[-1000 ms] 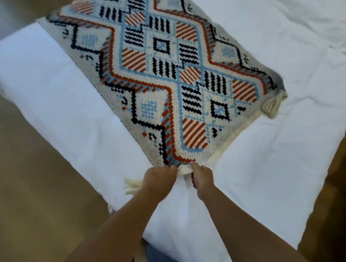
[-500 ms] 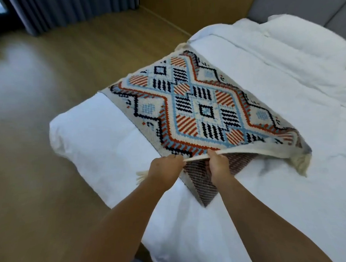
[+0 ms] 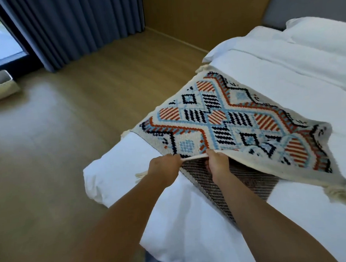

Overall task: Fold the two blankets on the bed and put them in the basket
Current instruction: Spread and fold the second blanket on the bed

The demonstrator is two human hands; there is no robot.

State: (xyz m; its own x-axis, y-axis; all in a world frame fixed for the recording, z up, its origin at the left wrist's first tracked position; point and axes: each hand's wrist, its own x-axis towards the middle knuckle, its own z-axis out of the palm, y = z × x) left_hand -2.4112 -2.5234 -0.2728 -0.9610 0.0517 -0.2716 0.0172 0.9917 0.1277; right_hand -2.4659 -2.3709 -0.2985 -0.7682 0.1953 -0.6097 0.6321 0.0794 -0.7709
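Note:
A cream knitted blanket [image 3: 234,121] with a red, blue and black diamond pattern lies across the white bed [image 3: 289,215]. Its near edge is lifted, so the dark striped underside [image 3: 213,184] shows beneath. My left hand [image 3: 163,167] pinches the near edge at the corner, where a cream tassel hangs out. My right hand [image 3: 217,164] grips the same edge a short way to the right, thumb on top and fingers under the fabric. A basket [image 3: 2,86] stands on the floor at the far left, cut off by the frame. Only one blanket shows.
Wooden floor [image 3: 71,154] stretches left of the bed. Dark blue curtains [image 3: 72,26] hang before a window at the back left. A white pillow [image 3: 319,33] lies at the bed's head, against a wood-panelled wall. Tassels hang from the blanket's corners.
The near edge, flat on the bed a second ago, is now raised and carried forward over the blanket, showing the underside. The view has tilted up, bringing floor, curtains and basket into sight.

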